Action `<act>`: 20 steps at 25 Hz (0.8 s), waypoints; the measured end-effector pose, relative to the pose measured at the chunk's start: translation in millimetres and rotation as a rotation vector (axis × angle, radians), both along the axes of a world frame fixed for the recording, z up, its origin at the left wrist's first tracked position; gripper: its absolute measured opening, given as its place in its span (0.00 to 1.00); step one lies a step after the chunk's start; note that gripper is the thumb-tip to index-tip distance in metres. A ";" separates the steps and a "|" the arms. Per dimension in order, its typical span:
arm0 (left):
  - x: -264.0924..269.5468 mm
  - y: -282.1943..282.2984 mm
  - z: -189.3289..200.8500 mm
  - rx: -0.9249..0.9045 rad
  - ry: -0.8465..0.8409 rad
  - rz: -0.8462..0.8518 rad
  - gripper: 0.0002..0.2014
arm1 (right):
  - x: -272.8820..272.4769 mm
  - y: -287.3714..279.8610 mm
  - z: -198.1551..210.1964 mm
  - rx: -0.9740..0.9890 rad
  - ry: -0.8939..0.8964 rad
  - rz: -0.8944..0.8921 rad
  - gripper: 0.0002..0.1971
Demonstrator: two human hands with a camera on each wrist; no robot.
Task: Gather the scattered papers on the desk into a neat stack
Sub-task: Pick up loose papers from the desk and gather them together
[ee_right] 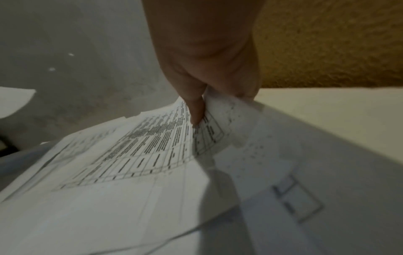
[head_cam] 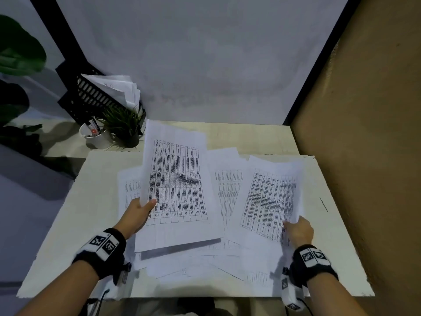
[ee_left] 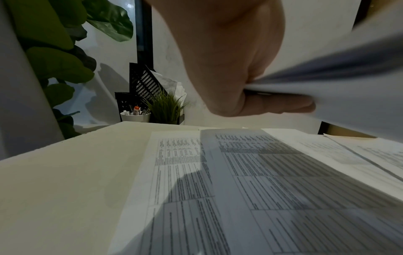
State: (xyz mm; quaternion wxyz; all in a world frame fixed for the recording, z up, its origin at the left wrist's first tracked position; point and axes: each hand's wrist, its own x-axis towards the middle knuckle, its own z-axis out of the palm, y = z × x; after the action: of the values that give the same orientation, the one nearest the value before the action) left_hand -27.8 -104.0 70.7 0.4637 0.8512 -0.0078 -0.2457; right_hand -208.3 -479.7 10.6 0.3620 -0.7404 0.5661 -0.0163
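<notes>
White printed papers [head_cam: 227, 195] with tables lie scattered over the pale desk [head_cam: 95, 179]. My left hand [head_cam: 139, 213] grips the left edge of a bundle of sheets [head_cam: 177, 185] lifted above the desk, thumb on top; the left wrist view shows that bundle [ee_left: 340, 86] pinched between thumb and fingers over the sheets below [ee_left: 261, 181]. My right hand [head_cam: 298, 231] pinches the lower right corner of another sheet [head_cam: 271, 197] at the right and lifts it. In the right wrist view that corner [ee_right: 218, 117] curls between my fingertips [ee_right: 196, 110].
A black file rack [head_cam: 91, 96] with papers, a white pen cup [head_cam: 98, 135] and a small potted plant [head_cam: 125, 126] stand at the back left. A brown wall [head_cam: 364, 133] borders the desk's right side. Large green leaves [head_cam: 20, 49] hang at far left.
</notes>
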 end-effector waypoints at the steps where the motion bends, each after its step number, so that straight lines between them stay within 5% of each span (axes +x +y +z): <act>1: -0.6 -0.7 -1.7 -0.004 0.008 0.000 0.18 | 0.6 -3.8 3.8 -0.015 -0.036 0.010 0.06; 9: -7.9 -10.7 -4.3 -0.016 0.006 -0.035 0.19 | 2.3 -28.3 56.6 -0.079 -0.113 0.100 0.12; 20: -4.5 -16.2 -4.3 -0.099 0.008 -0.040 0.17 | -19.7 -76.5 185.5 -0.371 -0.393 -0.095 0.14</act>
State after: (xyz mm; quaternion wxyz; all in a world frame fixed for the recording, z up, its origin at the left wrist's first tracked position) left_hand -32.3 -120.2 66.4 0.5002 0.8259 -0.0353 -0.2577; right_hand -228.0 -556.2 196.2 0.3219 -0.7494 0.5062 -0.2803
